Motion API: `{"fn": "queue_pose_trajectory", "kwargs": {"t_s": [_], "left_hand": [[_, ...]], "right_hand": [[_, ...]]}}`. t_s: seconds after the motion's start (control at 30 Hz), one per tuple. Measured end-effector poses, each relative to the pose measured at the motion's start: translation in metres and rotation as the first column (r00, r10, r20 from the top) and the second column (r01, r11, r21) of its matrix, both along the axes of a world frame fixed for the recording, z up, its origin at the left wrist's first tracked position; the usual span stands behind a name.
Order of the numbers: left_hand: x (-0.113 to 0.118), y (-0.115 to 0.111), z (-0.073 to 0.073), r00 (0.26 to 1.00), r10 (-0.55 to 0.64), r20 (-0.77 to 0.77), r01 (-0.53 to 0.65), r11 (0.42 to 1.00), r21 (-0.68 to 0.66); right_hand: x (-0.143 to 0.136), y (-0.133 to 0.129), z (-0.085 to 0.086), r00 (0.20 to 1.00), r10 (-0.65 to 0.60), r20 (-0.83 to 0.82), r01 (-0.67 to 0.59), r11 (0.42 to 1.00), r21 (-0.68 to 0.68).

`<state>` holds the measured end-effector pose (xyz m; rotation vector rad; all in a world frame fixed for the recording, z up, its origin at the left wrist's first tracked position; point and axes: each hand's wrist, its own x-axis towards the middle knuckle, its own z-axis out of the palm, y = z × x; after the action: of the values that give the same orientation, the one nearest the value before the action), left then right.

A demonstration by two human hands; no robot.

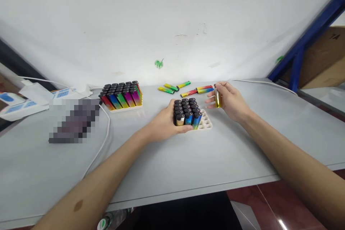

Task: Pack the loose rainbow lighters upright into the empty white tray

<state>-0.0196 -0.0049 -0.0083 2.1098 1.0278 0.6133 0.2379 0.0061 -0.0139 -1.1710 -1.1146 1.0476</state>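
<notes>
My left hand (pixel 163 124) is wrapped round the left side of a block of black-topped lighters (pixel 188 118), thumb along the front and fingers partly hidden behind. These shiny lighters stand upright in rows in a white plastic tray (pixel 208 125), whose bare holes show on the right side. To the right of the tray and raised above the table, my right hand (pixel 229 100) holds a gold lighter (pixel 218 97) upright between thumb and fingers. Several loose lighters lie behind the tray, among them a green-yellow one (pixel 184 85) and a red-yellow one (pixel 188 93).
Another white tray (pixel 129 109) full of upright coloured lighters (pixel 121 97) stands at the back left. Power strips (pixel 61 94), a blurred-out dark object (pixel 77 122) and a white cable (pixel 106 133) lie on the left. A wall (pixel 161 25) bounds the grey table (pixel 188 161) behind.
</notes>
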Motion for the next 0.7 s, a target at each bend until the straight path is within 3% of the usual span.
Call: {"fn": "queue_pose_trajectory", "kwargs": {"t_s": [0.23,0.33,0.57,0.7], "left_hand": [[-0.0003,-0.0006,0.0011,0.999,0.019,-0.032,-0.020,0.999,-0.028],[-0.0004,-0.0007,0.0004,1.000,0.015,-0.022,-0.015,1.000,-0.018],[0.0001,0.0000,-0.0013,1.000,0.011,-0.004,-0.011,1.000,-0.008],[0.0000,-0.0006,-0.0004,1.000,0.012,-0.005,-0.012,1.000,-0.007]], "right_hand": [[-0.0060,-0.0006,0.0000,0.999,0.028,-0.027,-0.032,0.987,-0.156],[-0.0062,-0.0025,0.0020,1.000,0.014,-0.009,-0.015,0.987,-0.161],[-0.0070,-0.0099,0.0087,0.988,0.142,-0.059,-0.149,0.980,-0.135],[-0.0050,-0.0064,0.0058,0.982,0.171,-0.083,-0.185,0.960,-0.210]]}}
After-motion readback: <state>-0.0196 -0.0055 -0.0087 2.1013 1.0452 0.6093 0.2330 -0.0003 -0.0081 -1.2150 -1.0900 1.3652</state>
